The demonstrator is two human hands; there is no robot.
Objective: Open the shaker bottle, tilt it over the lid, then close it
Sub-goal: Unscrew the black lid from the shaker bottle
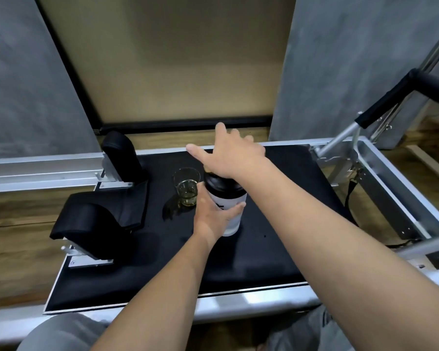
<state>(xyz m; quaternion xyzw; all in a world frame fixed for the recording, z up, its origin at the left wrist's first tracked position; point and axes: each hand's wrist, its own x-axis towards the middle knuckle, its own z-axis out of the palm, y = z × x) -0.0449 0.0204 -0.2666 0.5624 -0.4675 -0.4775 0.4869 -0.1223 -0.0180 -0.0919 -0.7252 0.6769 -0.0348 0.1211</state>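
A white shaker bottle (232,209) with a black lid (221,184) stands upright on the black padded platform (276,236). My left hand (211,219) is wrapped around the bottle's white body from the left. My right hand (228,154) hovers over the lid with fingers spread, palm resting on or just above the lid's top; whether it touches is hidden by the wrist. The lid sits on the bottle.
A clear glass (186,186) with a little yellowish liquid stands just left of the bottle. Black shoulder pads (123,153) (96,224) rise at the platform's left. Metal rails (36,168) and a padded bar (390,97) frame the platform; wooden floor lies beyond.
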